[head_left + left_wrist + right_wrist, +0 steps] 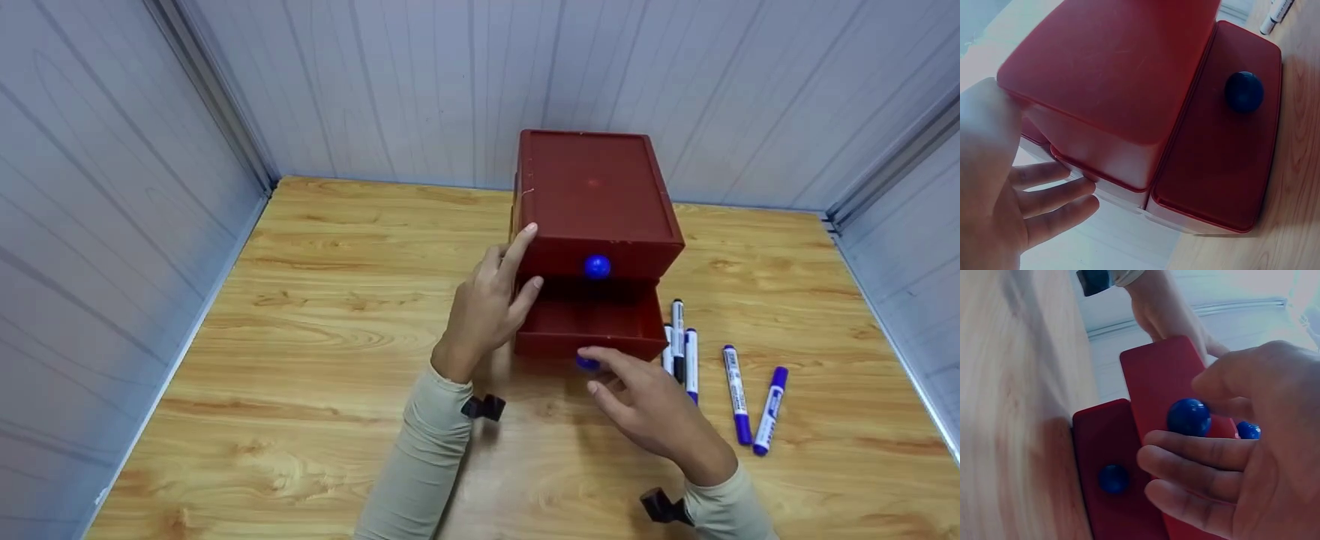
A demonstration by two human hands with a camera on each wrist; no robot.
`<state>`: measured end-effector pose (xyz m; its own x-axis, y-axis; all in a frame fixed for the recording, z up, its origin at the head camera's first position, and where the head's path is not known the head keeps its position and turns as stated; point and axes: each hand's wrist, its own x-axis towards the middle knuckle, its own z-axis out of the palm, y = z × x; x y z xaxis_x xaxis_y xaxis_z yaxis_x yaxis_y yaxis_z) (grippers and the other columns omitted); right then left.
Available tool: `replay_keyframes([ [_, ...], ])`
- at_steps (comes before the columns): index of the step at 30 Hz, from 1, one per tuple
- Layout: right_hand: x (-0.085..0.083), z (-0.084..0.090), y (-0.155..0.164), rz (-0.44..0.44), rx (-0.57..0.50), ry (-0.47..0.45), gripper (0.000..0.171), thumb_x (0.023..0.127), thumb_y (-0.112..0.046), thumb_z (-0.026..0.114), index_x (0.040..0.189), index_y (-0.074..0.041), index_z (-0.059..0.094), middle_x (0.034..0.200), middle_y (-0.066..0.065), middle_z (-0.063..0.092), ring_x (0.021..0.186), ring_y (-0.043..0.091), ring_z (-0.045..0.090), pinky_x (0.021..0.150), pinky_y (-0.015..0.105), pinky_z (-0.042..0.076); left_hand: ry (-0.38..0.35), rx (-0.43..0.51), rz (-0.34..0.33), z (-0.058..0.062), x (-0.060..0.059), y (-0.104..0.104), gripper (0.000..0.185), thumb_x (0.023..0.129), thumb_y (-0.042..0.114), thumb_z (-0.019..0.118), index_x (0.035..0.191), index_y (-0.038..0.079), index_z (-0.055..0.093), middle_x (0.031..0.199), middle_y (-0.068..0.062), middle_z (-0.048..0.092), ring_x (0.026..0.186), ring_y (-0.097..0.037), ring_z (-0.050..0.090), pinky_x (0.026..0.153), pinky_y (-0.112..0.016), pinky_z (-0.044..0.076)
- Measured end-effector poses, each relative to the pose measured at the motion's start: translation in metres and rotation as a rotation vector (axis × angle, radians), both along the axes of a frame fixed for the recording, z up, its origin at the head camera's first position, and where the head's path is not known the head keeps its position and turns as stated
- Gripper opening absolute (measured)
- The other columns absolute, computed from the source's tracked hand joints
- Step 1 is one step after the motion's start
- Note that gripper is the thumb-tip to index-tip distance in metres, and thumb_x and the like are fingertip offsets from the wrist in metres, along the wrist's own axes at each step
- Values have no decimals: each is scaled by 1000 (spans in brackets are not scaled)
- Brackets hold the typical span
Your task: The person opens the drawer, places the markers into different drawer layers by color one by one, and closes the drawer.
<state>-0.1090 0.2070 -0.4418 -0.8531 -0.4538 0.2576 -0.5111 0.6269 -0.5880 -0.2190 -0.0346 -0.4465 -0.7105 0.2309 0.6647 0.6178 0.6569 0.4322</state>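
- Right hand (pixel 656 409): the fingers (pixel 1196 464) curl loosely about the blue knob (pixel 586 363) of the lower drawer (pixel 589 321). In the right wrist view the knob sits between thumb and forefinger; whether they actually pinch it cannot be told.
- Left hand (pixel 487 307): the fingers (pixel 1053 197) are straight and spread, laid flat against the left side of the red drawer box (pixel 592 199), the forefinger along the upper front corner and the thumb near the drawer's left edge.
- Lower drawer: it juts forward from the box toward the person, its interior showing in the head view, its front panel just ahead of the right fingers.
- Upper drawer (pixel 600 262): it sits flush in the box, its own blue knob (pixel 597 266) above and behind the right hand.
- Red drawer box: it stands upright on the wooden tabletop (pixel 315 337), toward the far wall.
- Markers (pixel 739 394): several blue-capped pens lie on the tabletop just right of the lower drawer, beside the right hand, some touching one another, two lying apart.
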Motion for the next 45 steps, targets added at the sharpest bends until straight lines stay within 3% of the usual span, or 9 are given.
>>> replay_keyframes([
  [7,3,7,3,30,34,-31,37,98,-18,65,134,-13,61,119,0,69,89,5,65,75,33,57,-11,27,-20,-1,0,2,74,96,22,62,159,26,25,133,-17,53,101,-25,62,70,-40,56],
  [11,3,9,5,34,32,-78,40,99,-19,65,138,-15,60,123,-2,67,93,6,65,77,34,57,6,50,-35,0,0,3,77,93,14,63,159,24,25,138,-17,51,105,-26,60,69,-39,55],
  [16,1,8,7,17,40,-100,46,98,-20,65,143,-19,56,125,-5,65,93,5,64,79,36,57,13,78,-56,1,0,4,79,88,5,63,158,24,29,139,-14,51,102,-26,58,65,-37,53],
  [22,1,7,6,16,38,-119,43,99,-21,64,142,-19,57,128,-4,64,93,6,64,79,36,57,-2,77,-65,3,1,2,78,88,5,64,157,25,31,140,-12,50,98,-25,59,64,-36,53],
  [27,4,13,6,14,81,-104,37,98,-21,65,135,-20,62,122,-8,66,95,4,64,81,34,56,-5,81,-69,4,0,0,77,88,5,62,156,26,33,138,-11,52,93,-25,59,62,-36,52],
  [35,13,22,5,56,137,-171,34,100,-27,64,134,-20,63,108,-13,68,85,0,63,73,32,55,6,86,-69,4,-1,1,78,87,3,61,156,26,33,136,-12,53,80,-24,54,57,-35,48],
  [45,22,34,6,96,209,-180,37,102,-43,55,132,-23,62,110,-15,67,89,-1,62,77,33,54,-4,84,-69,2,-1,1,81,87,3,62,157,28,30,138,-11,52,75,-23,52,55,-34,46],
])
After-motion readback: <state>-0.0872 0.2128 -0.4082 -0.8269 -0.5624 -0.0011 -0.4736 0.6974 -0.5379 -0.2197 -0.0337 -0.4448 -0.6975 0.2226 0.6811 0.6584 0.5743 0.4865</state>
